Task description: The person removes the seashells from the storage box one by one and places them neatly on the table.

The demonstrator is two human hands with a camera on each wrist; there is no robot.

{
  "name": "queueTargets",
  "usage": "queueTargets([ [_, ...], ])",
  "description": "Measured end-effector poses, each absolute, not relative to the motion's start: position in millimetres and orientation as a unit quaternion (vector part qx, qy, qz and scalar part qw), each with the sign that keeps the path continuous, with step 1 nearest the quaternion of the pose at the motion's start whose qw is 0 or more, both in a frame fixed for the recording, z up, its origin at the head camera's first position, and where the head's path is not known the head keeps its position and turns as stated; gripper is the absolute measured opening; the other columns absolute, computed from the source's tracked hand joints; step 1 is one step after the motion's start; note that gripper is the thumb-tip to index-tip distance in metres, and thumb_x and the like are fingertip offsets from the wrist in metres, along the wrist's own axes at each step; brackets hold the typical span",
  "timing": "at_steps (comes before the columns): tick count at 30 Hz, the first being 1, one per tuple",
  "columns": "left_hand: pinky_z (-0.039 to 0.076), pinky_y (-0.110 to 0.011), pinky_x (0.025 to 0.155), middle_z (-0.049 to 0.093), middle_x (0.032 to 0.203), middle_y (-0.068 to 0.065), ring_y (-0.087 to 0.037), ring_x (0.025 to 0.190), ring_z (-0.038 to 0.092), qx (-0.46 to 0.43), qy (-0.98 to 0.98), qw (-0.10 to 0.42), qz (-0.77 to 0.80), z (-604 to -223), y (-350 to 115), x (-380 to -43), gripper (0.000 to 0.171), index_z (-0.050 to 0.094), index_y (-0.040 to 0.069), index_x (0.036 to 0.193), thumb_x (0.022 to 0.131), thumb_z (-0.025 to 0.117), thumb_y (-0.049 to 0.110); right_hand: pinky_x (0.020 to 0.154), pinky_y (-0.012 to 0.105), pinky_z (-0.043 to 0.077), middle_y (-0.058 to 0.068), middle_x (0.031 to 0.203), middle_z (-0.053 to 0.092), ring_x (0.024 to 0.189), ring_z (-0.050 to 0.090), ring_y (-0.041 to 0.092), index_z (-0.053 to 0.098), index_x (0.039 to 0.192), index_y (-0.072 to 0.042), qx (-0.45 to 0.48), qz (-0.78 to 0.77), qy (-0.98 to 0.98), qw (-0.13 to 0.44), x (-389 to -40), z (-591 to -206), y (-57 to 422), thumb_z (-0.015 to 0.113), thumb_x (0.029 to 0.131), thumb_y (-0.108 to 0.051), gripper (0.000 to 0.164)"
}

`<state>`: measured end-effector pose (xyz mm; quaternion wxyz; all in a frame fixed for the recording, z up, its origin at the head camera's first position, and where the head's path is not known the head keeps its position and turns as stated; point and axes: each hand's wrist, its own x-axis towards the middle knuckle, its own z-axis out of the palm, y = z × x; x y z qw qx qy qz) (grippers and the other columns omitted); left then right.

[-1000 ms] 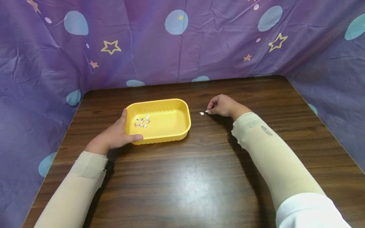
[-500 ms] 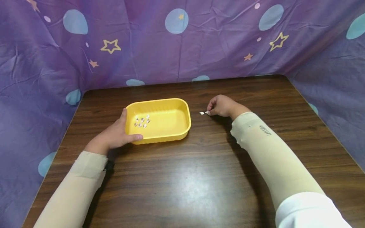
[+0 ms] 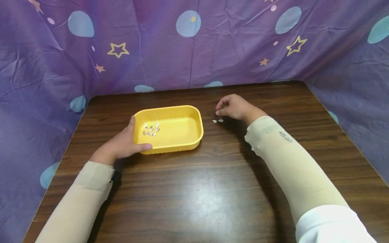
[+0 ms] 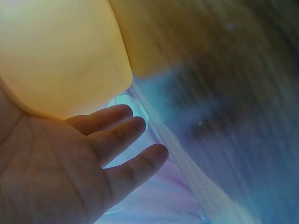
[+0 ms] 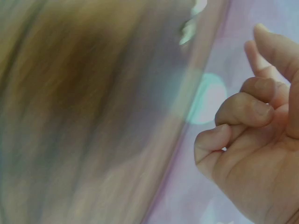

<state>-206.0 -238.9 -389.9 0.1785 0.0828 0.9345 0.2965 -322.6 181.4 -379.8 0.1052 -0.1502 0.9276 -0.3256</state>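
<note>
In the head view, a shallow yellow tray stands left of the table's middle. Several small whitish pieces, too small to identify, lie grouped in its left part. My left hand rests against the tray's left end, thumb along the front rim. The left wrist view shows three fingers extended beside the tray wall, gripping nothing. Right of the tray, two more whitish pieces lie close together on the wood. My right hand hovers just above them with loosely bent fingers and nothing visible between thumb and index.
The brown wooden table reaches back to a purple curtain with stars and dots, which also hangs along both sides. A bright light reflection lies on the front middle of the tabletop.
The right hand has let go of the right-hand whitish piece and risen slightly up and left. That piece now lies beside the other one. Left hand and tray stay put.
</note>
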Motion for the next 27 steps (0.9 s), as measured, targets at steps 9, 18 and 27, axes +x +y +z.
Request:
queueTargets([
  [9, 0.029, -0.061, 0.121, 0.020, 0.167, -0.036, -0.040, 0.136, 0.042, 0.081, 0.934, 0.175, 0.299, -390.1, -239.0, -205.5, 0.141, -0.024, 0.002, 0.163, 0.087, 0.080, 0.058, 0.061, 0.025, 0.042, -0.002, 0.069, 0.057, 0.066, 0.049, 0.012, 0.078, 0.099, -0.005, -0.220, -0.408, 0.884, 0.059, -307.7, -360.5, 133.0, 0.080, 0.093, -0.015, 0.011],
  [18, 0.030, -0.062, 0.121, 0.019, 0.167, -0.038, -0.041, 0.138, 0.041, 0.087, 0.935, 0.174, 0.295, -389.7, -240.5, -204.2, 0.140, -0.024, 0.000, 0.162, 0.088, 0.079, 0.058, 0.060, 0.025, 0.038, -0.004, 0.063, 0.046, 0.060, 0.042, 0.010, 0.079, 0.101, -0.007, -0.263, -0.435, 0.857, 0.089, -298.4, -353.4, 88.8, 0.079, 0.094, -0.014, 0.009],
  [27, 0.030, -0.061, 0.121, 0.019, 0.168, -0.036, -0.041, 0.137, 0.043, 0.086, 0.934, 0.173, 0.300, -388.6, -240.0, -204.9, 0.141, -0.024, 0.001, 0.163, 0.087, 0.080, 0.058, 0.060, 0.026, 0.038, -0.005, 0.061, 0.045, 0.059, 0.041, 0.010, 0.078, 0.101, -0.009, -0.286, -0.451, 0.837, 0.118, -294.4, -356.4, 57.6, 0.079, 0.095, -0.015, 0.009],
])
